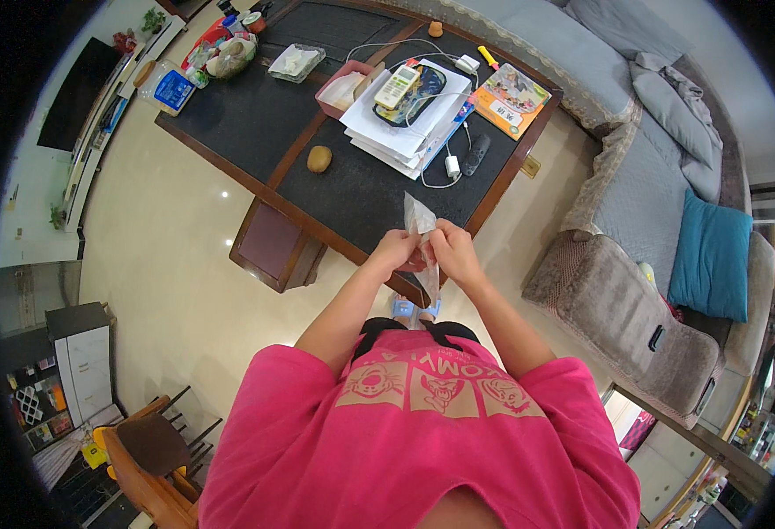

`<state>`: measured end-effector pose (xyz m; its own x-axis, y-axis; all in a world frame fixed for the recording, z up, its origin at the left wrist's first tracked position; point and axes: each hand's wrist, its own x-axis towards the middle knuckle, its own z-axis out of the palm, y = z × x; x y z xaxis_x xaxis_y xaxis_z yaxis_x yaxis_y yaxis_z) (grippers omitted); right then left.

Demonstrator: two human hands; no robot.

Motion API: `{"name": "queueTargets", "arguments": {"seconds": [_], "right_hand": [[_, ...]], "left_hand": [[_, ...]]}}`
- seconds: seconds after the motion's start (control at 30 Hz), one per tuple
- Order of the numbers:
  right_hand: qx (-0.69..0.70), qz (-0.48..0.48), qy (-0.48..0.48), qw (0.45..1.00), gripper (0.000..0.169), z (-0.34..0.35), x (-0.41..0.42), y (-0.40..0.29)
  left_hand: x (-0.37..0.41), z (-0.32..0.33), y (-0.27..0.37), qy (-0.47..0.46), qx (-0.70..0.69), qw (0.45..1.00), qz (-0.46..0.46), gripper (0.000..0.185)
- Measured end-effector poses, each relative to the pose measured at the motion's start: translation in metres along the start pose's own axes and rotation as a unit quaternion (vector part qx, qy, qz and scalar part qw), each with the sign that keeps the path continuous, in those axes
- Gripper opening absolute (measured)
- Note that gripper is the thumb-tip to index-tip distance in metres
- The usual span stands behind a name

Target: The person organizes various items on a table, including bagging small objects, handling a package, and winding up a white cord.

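Observation:
A crumpled, translucent plastic bag [419,215] is held between my two hands above the near corner of the dark table [347,211]. My left hand [397,251] and my right hand [453,251] both pinch it, close together; one part of the bag sticks up above the fingers and another hangs below them. A brown kiwifruit [319,159] lies on the table beyond my hands, to the left. Farther back is a stack of white papers [387,135], with a pale remote control [398,86] on a dark patterned case on top.
An orange booklet [511,99], a black remote [476,155] and white cables with a charger [452,166] lie at the table's right. A plastic jar [166,87] and a filled bag [232,56] stand far left. A stool [271,244] is below the table edge; a grey sofa [615,311] is right.

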<state>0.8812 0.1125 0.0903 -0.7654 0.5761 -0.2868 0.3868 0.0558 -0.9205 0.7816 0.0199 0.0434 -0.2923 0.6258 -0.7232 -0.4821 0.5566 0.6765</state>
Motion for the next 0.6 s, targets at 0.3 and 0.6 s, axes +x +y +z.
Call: {"name": "queueTargets", "arguments": {"seconds": [0.3,0.6], "right_hand": [[-0.332,-0.011,-0.046,0.942,0.028,-0.005,0.007,0.039],[-0.419,-0.113,-0.104,0.895,0.018,-0.072,0.007,0.016]], "left_hand": [[0.005,0.005,-0.009,0.032,0.190,0.977,0.088,0.020],[-0.017,-0.032,0.021,0.126,0.562,0.777,0.255,0.023]]}}
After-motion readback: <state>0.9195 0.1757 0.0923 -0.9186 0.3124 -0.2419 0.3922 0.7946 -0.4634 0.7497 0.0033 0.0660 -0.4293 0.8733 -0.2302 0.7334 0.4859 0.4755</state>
